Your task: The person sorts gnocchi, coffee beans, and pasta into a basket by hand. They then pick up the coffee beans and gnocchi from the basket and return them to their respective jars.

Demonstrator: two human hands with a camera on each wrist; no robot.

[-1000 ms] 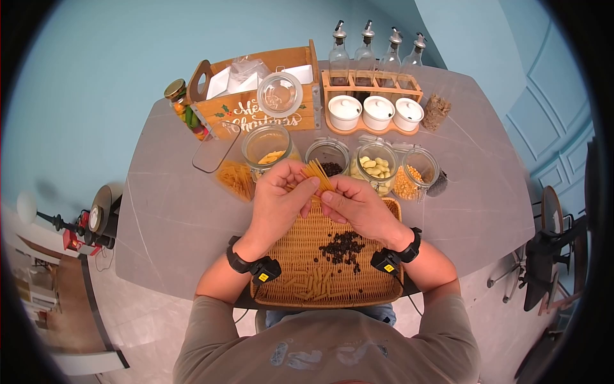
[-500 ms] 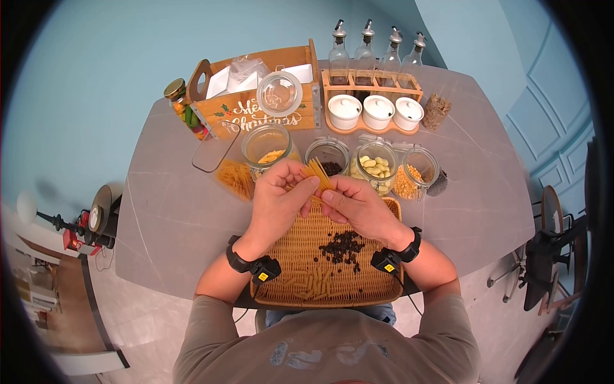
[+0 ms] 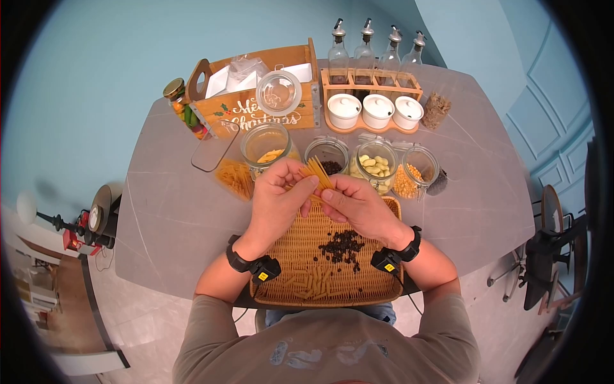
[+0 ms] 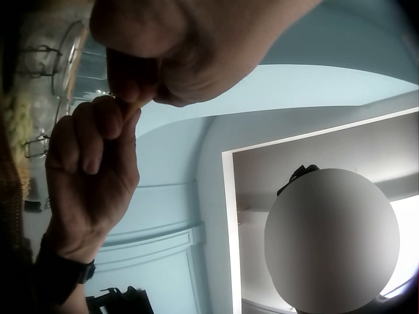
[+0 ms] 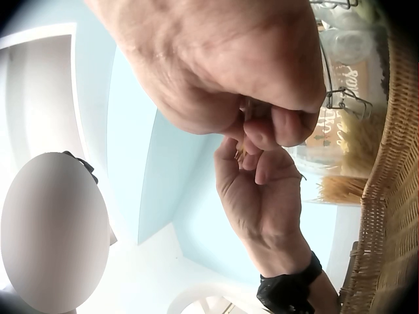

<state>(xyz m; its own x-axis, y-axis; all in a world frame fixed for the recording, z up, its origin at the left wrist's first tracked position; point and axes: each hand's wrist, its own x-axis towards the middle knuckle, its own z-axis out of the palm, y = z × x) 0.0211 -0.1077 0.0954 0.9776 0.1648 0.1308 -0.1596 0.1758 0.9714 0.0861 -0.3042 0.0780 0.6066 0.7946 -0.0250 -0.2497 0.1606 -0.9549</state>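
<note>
Both hands meet above the back part of a wicker basket (image 3: 281, 256). The left hand (image 3: 281, 197) and the right hand (image 3: 359, 203) pinch a small bundle of thin yellow pasta sticks (image 3: 318, 174) between thumbs and fingers. In the left wrist view the right hand (image 4: 91, 173) has its fingers curled near the left hand (image 4: 177, 46). The right wrist view shows the left hand (image 5: 262, 196) below the right hand (image 5: 229, 65), mostly covering the pasta. Dark beans (image 3: 342, 249) and short pasta tubes (image 3: 314, 283) lie in the basket.
Behind the hands stand glass jars, one with pasta (image 3: 271, 155), one with pale pieces (image 3: 374, 166), one with corn kernels (image 3: 405, 182). Farther back are a wooden crate (image 3: 256, 105), white pots (image 3: 344, 111) and glass bottles (image 3: 338, 54). Long pasta (image 3: 234, 178) lies at left.
</note>
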